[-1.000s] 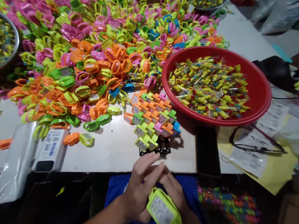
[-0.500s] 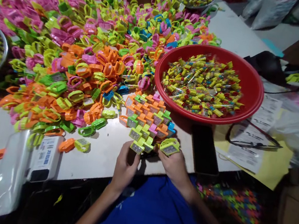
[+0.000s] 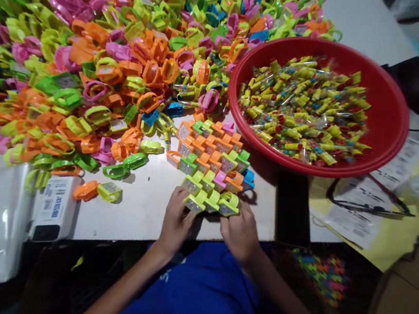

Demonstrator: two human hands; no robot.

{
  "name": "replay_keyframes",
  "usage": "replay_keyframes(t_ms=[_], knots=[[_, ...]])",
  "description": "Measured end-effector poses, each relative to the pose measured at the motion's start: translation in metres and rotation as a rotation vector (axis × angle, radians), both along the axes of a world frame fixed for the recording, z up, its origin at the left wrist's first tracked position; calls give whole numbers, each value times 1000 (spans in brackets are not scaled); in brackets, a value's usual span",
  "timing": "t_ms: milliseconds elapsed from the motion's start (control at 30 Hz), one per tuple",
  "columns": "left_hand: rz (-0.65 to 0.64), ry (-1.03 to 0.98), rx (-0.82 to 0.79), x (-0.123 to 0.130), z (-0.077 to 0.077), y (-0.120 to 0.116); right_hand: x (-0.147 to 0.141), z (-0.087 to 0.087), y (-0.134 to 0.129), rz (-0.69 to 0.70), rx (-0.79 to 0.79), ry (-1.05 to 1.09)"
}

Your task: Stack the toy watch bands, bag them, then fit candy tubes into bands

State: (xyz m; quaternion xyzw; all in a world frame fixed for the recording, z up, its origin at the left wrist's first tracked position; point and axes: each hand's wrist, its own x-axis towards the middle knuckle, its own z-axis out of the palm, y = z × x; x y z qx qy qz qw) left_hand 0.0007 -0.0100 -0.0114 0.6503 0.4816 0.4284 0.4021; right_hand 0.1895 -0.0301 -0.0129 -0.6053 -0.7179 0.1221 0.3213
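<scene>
A block of small plastic watch-like pieces (image 3: 209,162), orange, green, yellow, pink and blue, stands in tight rows near the table's front edge. My left hand (image 3: 178,221) closes its fingers on a yellow-green piece at the block's front left corner. At the front right corner, a yellow-green piece (image 3: 229,205) sits against its neighbour in the row, with my right hand (image 3: 241,230) closed on its right side. Both hands hide the lower edges of the pieces they grip.
A large heap of loose coloured pieces (image 3: 121,61) covers the table's left and back. The red bowl (image 3: 391,125) holds yellow candy tubes. Nearby are a black phone (image 3: 292,210), glasses (image 3: 374,208), papers, a white box (image 3: 54,208) and a clear plastic bag (image 3: 4,227).
My right hand has brought its yellow-green piece left against the front row of the block. The view has moved closer and lower over the table.
</scene>
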Motion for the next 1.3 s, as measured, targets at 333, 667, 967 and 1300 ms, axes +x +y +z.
replay_keyframes(t_ms=[333,667,967,1300], knots=[[4,4,-39,-1,0,-3,-17,9,-2,-30,11,-175],[1,-20,-59,0,-1,-2,-10,-3,-4,-11,156,-92],[-316,199,173,-57,31,39,0,-19,-13,15,319,-128],[352,729,291,-87,78,216,2,-24,-9,21,374,-112]])
